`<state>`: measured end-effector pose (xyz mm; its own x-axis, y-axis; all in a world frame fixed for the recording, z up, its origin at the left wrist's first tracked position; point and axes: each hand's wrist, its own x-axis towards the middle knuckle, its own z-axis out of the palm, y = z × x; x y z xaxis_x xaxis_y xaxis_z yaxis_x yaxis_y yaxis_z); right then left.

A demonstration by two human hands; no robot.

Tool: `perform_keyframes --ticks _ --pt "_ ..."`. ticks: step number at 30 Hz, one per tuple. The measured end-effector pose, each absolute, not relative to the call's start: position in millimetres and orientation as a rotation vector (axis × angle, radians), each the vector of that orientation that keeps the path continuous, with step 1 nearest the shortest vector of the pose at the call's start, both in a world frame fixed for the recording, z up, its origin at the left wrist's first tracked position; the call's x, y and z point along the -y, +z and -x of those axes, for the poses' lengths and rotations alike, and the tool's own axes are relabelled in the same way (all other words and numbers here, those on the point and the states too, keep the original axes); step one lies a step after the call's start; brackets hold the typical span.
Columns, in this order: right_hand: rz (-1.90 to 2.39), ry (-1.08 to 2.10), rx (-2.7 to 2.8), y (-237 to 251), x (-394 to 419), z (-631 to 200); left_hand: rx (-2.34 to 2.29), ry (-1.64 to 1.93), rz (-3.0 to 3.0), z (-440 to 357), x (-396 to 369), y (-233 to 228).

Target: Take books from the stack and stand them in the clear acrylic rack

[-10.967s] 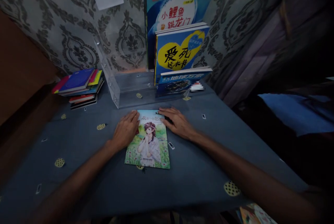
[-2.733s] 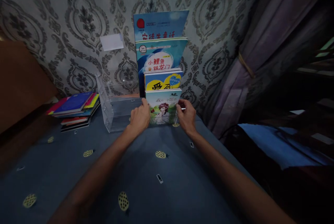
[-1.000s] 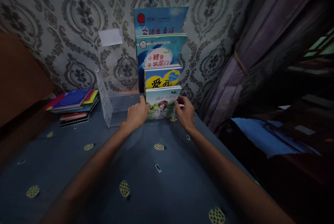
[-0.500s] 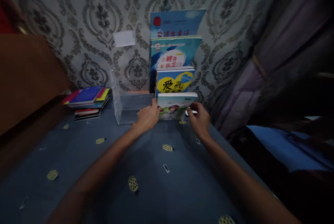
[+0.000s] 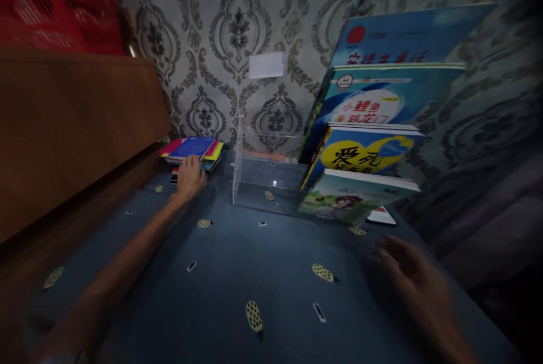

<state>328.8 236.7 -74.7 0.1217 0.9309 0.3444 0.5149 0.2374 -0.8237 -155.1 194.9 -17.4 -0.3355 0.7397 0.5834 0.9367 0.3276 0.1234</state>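
My left hand [image 5: 189, 177] reaches to the far left and rests against the front of a stack of colourful books [image 5: 193, 149] lying flat by the wall. My right hand [image 5: 418, 285] hovers, blurred, with spread fingers above the blue cloth at the right and holds nothing. A clear acrylic rack [image 5: 265, 174] stands at the wall. Its right side holds several upright books in tiers; the front one is a green-cover book with a drawn girl [image 5: 350, 203], behind it a blue book with a yellow heart [image 5: 365, 155].
The table carries a dark blue cloth [image 5: 237, 273] with yellow dots. A brown wooden board [image 5: 72, 126] rises at the left, a red crate [image 5: 55, 2] above it. Patterned wallpaper with a white note [image 5: 267, 64] is behind. A small white-and-red object [image 5: 382, 216] lies beside the rack.
Both hands have let go of the green-cover book, which stands in the rack's front tier. My left hand moved to the book stack at the left; my right hand drew back. The view swung left.
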Motion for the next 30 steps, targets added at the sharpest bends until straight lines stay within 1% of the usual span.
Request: perform_keyframes --ticks 3,7,15,20,24,27,30 --pt "1.484 0.606 1.554 -80 -224 -324 2.218 -0.424 1.47 196 -211 -16" --pt "1.503 0.718 1.694 -84 -212 -316 2.253 -0.193 1.573 222 -227 -10" --pt "1.398 0.613 1.942 -91 -212 -313 2.25 -0.025 1.68 227 -218 4" --pt "1.353 0.555 1.957 -94 -212 -313 2.283 0.054 1.679 218 -200 24" --pt "1.32 0.516 1.967 -99 -211 -312 2.272 0.117 1.731 197 -182 34" --pt "1.3 0.502 1.991 -98 -210 -312 2.263 0.177 1.829 167 -158 24" --pt "1.3 0.519 2.013 -94 -207 -311 2.267 0.248 1.961 125 -126 1"
